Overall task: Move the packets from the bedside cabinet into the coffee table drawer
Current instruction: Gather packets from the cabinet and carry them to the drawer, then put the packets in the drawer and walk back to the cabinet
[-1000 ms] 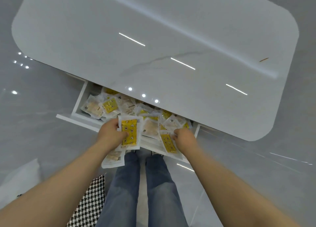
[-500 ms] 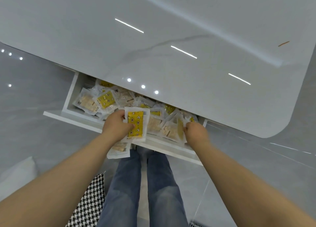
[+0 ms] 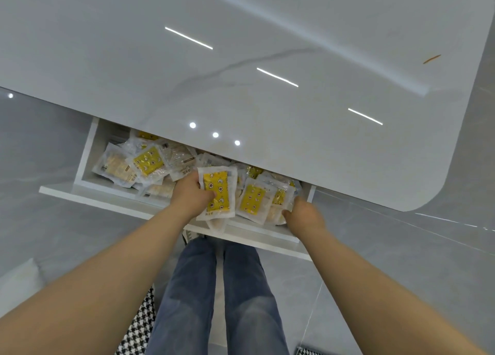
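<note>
Gripping yellow packet (image 3: 218, 192) in left hand (image 3: 191, 195), over drawer (image 3: 112, 195)

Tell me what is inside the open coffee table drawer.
The drawer holds a loose heap of clear packets, several with yellow labels. The left hand holds a yellow packet over them. The tabletop covers the drawer's back part.

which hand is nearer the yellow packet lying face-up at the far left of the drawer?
Left. The left hand is mid-drawer gripping another yellow packet, just right of the far-left yellow packet. The right hand is at the drawer's right end, farther off.
</note>
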Demonstrator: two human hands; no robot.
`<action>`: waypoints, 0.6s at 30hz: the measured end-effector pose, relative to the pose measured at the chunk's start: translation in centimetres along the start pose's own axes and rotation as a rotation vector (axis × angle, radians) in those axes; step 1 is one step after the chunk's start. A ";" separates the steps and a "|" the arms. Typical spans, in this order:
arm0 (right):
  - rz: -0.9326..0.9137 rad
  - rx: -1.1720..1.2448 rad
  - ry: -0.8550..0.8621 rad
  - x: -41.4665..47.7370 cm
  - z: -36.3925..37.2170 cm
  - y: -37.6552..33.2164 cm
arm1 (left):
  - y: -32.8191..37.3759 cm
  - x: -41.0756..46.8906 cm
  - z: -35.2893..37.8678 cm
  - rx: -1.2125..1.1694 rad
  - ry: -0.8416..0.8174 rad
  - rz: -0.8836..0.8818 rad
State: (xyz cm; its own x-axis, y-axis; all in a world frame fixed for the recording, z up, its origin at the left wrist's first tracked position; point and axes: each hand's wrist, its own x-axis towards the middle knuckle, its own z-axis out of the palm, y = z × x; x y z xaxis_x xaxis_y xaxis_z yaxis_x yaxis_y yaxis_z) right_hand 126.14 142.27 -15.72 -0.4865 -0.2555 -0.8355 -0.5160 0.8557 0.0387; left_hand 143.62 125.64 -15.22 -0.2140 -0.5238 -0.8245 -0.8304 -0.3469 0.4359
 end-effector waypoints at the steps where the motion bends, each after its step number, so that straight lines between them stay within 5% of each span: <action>1: -0.011 -0.014 -0.010 -0.1 0.2 0.0 | -0.1 0.1 0.1 0.005 0.010 -0.006; 18: -0.144 0.006 -0.057 -2.1 0.7 -2.6 | -2.4 1.2 -5.7 0.248 0.209 -0.022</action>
State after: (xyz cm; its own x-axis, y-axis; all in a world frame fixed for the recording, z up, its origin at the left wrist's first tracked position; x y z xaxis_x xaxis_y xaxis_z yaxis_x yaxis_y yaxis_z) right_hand 129.04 140.88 -14.45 -0.3668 -0.3501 -0.8619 -0.5734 0.8147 -0.0869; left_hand 148.32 121.39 -15.19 -0.1058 -0.6757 -0.7296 -0.9392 -0.1732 0.2965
